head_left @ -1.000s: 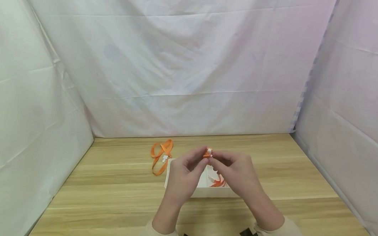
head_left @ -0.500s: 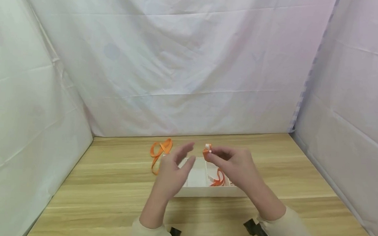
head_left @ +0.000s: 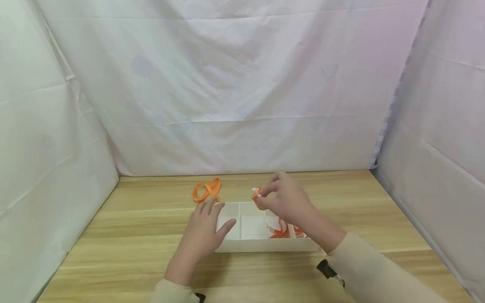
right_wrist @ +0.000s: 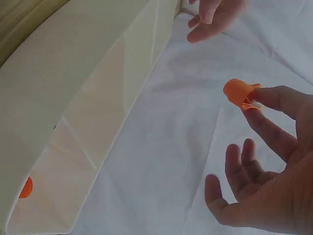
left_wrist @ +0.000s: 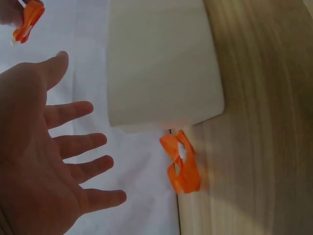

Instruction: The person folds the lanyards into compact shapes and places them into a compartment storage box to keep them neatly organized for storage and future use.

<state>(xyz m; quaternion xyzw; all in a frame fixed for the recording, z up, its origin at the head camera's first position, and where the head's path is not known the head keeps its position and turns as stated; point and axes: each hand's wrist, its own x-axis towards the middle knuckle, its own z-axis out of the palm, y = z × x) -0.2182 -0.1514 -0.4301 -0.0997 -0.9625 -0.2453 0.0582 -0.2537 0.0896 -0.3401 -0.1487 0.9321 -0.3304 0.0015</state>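
Orange strap roll (right_wrist: 236, 92), hand-held above white divided box (head_left: 266, 246)

Roll: orange with white fitting (head_left: 255, 190); pinched between thumb and forefinger of the right hand (head_left: 290, 200), raised above the box rim. Left hand (head_left: 201, 231): fingers spread, at the box's left end; contact cannot be told. Box: compartments in a row, on wood-grain table (head_left: 118, 236); orange-red straps (head_left: 279, 233) in the third compartment from the left, further strap (head_left: 298, 232) in the right-end one. Loose orange lanyard (head_left: 213, 188): on the table, beyond the box's left end.

From the head, the table's far edge (head_left: 327, 174) was faced downward; the box (head_left: 262, 246) was shared by closer wrist views.
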